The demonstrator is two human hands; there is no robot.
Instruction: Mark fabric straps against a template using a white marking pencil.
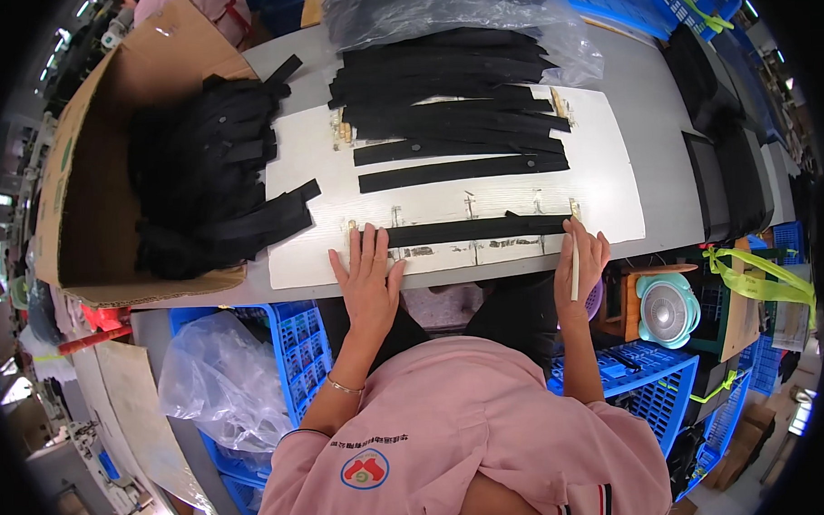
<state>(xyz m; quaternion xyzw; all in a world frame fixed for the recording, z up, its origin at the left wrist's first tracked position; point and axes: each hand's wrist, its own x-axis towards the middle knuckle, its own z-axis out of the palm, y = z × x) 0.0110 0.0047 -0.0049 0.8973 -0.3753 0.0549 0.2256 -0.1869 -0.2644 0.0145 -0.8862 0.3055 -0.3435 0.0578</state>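
Observation:
A black fabric strip (pixel 465 230) lies lengthwise along the near part of a white board (pixel 609 173). With its fingers stretched out flat, my left hand (pixel 367 282) presses on the strip's left end, holding nothing. At the other end, my right hand (pixel 583 265) grips a thin white stick (pixel 575 274), perhaps a marking pencil, with the fingertips at the strip's right end. Dark marks and small tan blocks line the board around the strip. Beyond it, more black strips (pixel 463 171) lie separately, and a thick pile of strips (pixel 442 66) covers the board's far edge.
A cardboard box (pixel 93 205) on the left holds a heap of black strips (pixel 208 147). Clear plastic (pixel 467 10) lies at the back. Black cases (pixel 731 156) stand on the right of the grey table (pixel 657 131). Below are blue crates (pixel 652 376) and a turquoise fan (pixel 668 310).

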